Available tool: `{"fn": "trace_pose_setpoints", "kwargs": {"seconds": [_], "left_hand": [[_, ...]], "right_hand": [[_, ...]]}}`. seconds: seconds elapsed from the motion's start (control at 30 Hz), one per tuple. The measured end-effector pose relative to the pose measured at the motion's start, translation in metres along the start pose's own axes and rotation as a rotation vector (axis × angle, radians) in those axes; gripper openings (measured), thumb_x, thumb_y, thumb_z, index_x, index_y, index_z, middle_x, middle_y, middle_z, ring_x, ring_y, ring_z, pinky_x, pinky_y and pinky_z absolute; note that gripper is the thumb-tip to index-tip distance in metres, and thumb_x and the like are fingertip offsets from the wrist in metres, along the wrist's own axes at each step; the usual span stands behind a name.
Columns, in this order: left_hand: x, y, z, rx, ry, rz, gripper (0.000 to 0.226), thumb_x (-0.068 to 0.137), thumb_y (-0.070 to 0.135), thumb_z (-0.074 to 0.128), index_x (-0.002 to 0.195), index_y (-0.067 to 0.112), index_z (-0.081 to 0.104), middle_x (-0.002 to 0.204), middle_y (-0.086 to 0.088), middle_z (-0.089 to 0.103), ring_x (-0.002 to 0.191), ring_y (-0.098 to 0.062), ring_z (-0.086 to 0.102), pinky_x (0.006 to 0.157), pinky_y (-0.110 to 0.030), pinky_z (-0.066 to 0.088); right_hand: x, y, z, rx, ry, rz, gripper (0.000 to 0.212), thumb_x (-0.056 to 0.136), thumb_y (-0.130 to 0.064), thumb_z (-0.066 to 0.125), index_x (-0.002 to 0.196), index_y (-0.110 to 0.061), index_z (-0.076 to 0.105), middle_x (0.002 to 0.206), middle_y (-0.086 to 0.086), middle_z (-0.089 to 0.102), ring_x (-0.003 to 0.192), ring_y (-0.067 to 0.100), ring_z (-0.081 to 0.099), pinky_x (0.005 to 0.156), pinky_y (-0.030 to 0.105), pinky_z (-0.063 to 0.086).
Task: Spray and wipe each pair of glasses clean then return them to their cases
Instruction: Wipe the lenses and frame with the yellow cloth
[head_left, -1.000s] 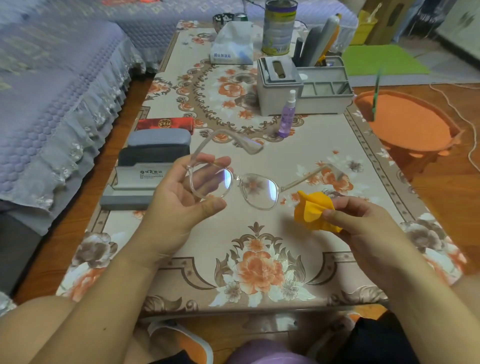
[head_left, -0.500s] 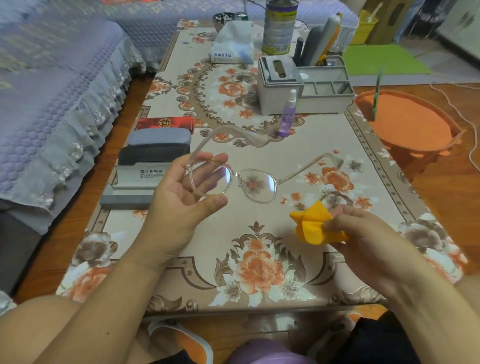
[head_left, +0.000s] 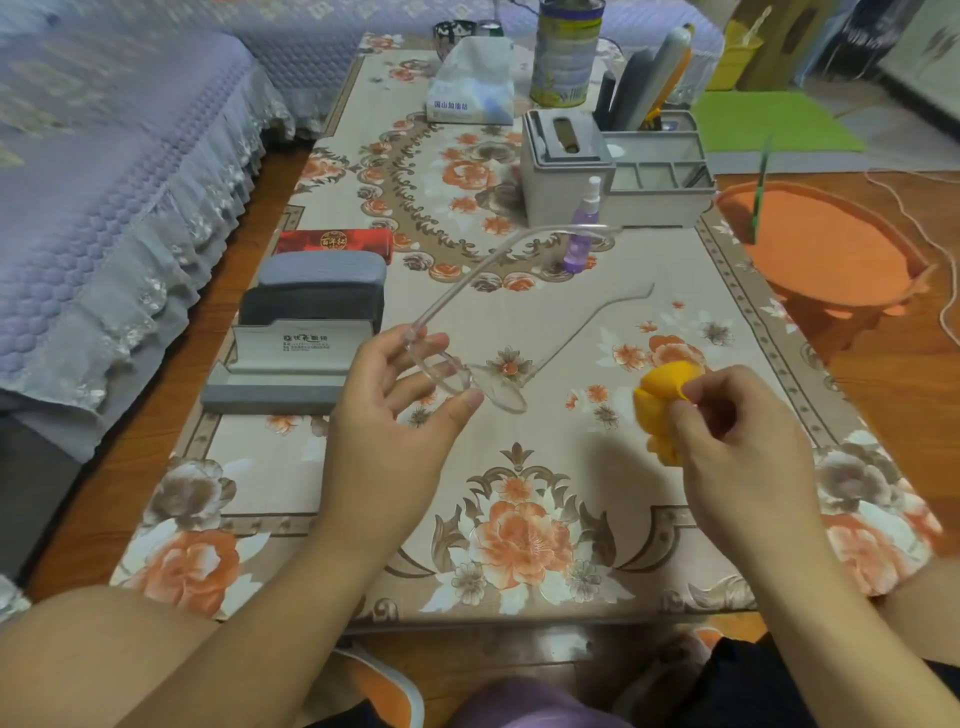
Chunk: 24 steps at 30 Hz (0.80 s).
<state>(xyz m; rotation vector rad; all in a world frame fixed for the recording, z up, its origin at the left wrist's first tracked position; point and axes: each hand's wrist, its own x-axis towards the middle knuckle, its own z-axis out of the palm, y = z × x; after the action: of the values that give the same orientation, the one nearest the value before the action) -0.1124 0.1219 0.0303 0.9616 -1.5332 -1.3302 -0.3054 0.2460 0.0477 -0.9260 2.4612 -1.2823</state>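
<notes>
She's mid-wipe: the left hand (head_left: 395, 410) pinches the clear glasses (head_left: 470, 376) by one lens above the desk (head_left: 571, 467), the right hand (head_left: 737, 441) bunches the orange cloth (head_left: 662, 402) nearby. Next, I'd say, cloth meets lens.

A home living room: low floral-clothed table (head_left: 519, 519), lace-skirted sofa (head_left: 104, 208), tissue pack (head_left: 470, 83), wooden floor (head_left: 909, 364).
</notes>
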Motion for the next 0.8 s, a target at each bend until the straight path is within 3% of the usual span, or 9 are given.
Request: {"fn": "trace_pose_setpoints", "kwargs": {"seconds": [0.07, 0.17, 0.23, 0.33, 0.47, 0.57, 0.67, 0.73, 0.8], "left_hand": [[-0.002, 0.002, 0.001, 0.043, 0.006, 0.035, 0.057, 0.081, 0.008, 0.08, 0.126, 0.032, 0.053, 0.127, 0.013, 0.065, 0.116, -0.007, 0.065, 0.1, -0.038, 0.055], [-0.003, 0.005, 0.0, 0.089, 0.011, 0.062, 0.059, 0.081, 0.008, 0.08, 0.126, 0.036, 0.052, 0.129, 0.016, 0.063, 0.12, -0.004, 0.063, 0.102, -0.037, 0.053], [-0.002, 0.006, -0.001, 0.064, 0.023, 0.057, 0.058, 0.082, 0.006, 0.079, 0.126, 0.033, 0.052, 0.129, 0.015, 0.064, 0.12, -0.005, 0.063, 0.102, -0.039, 0.053], [-0.001, 0.005, -0.002, -0.027, 0.044, 0.023, 0.057, 0.082, 0.002, 0.077, 0.129, 0.023, 0.052, 0.128, 0.009, 0.065, 0.117, -0.01, 0.066, 0.099, -0.043, 0.055], [0.0, 0.004, 0.0, -0.094, 0.055, 0.012, 0.057, 0.083, -0.002, 0.074, 0.132, 0.014, 0.05, 0.127, 0.003, 0.066, 0.113, -0.011, 0.068, 0.097, -0.03, 0.056], [-0.003, 0.004, 0.003, -0.151, 0.053, -0.013, 0.056, 0.083, -0.003, 0.072, 0.133, 0.011, 0.049, 0.126, 0.0, 0.067, 0.112, -0.011, 0.069, 0.092, -0.024, 0.056], [-0.005, 0.001, 0.009, -0.154, 0.011, -0.035, 0.051, 0.085, -0.001, 0.071, 0.13, 0.011, 0.05, 0.124, 0.001, 0.069, 0.111, -0.011, 0.069, 0.087, -0.019, 0.055], [-0.008, 0.0, 0.014, -0.15, 0.002, -0.055, 0.049, 0.086, -0.002, 0.071, 0.128, 0.01, 0.051, 0.122, 0.0, 0.069, 0.11, -0.01, 0.07, 0.086, -0.017, 0.054], [-0.008, 0.0, 0.015, -0.151, 0.014, -0.072, 0.048, 0.086, -0.002, 0.07, 0.128, 0.008, 0.051, 0.121, -0.001, 0.07, 0.108, -0.01, 0.07, 0.088, -0.019, 0.054]], "right_hand": [[0.004, -0.002, -0.003, 0.022, -0.067, 0.016, 0.021, 0.088, -0.002, 0.059, 0.074, -0.017, 0.058, 0.072, 0.001, 0.06, 0.063, 0.009, 0.057, 0.056, 0.026, 0.041], [0.006, -0.004, -0.002, 0.188, -0.35, 0.185, 0.015, 0.086, 0.006, 0.06, 0.074, -0.003, 0.061, 0.061, -0.007, 0.065, 0.051, 0.008, 0.054, 0.052, 0.021, 0.039], [0.005, -0.001, 0.0, 0.184, -0.315, 0.197, 0.018, 0.082, 0.006, 0.063, 0.071, -0.008, 0.064, 0.056, -0.01, 0.057, 0.049, 0.008, 0.046, 0.049, 0.023, 0.035], [0.001, -0.003, 0.003, 0.237, -0.295, 0.179, 0.019, 0.082, 0.004, 0.066, 0.072, -0.013, 0.067, 0.066, 0.001, 0.06, 0.058, 0.011, 0.052, 0.056, 0.027, 0.042], [0.0, -0.007, 0.004, 0.366, -0.222, 0.263, 0.011, 0.089, -0.002, 0.065, 0.088, -0.013, 0.067, 0.083, 0.019, 0.068, 0.067, 0.025, 0.069, 0.058, 0.043, 0.059], [0.002, -0.012, 0.009, 0.272, -0.055, 0.157, 0.013, 0.091, -0.013, 0.064, 0.08, -0.02, 0.062, 0.078, 0.013, 0.062, 0.069, 0.022, 0.062, 0.062, 0.048, 0.053], [-0.003, -0.036, 0.029, 0.218, 0.028, -0.081, 0.011, 0.093, -0.018, 0.062, 0.083, -0.021, 0.058, 0.072, -0.012, 0.057, 0.063, 0.001, 0.052, 0.06, 0.022, 0.042], [-0.005, -0.049, 0.046, 0.12, -0.095, -0.219, 0.004, 0.096, -0.024, 0.061, 0.093, -0.022, 0.062, 0.087, -0.015, 0.065, 0.079, 0.001, 0.06, 0.071, 0.023, 0.05], [-0.005, -0.047, 0.054, 0.05, -0.31, -0.263, 0.017, 0.097, -0.023, 0.058, 0.11, -0.026, 0.069, 0.106, -0.012, 0.071, 0.096, 0.005, 0.064, 0.088, 0.032, 0.054]]}}
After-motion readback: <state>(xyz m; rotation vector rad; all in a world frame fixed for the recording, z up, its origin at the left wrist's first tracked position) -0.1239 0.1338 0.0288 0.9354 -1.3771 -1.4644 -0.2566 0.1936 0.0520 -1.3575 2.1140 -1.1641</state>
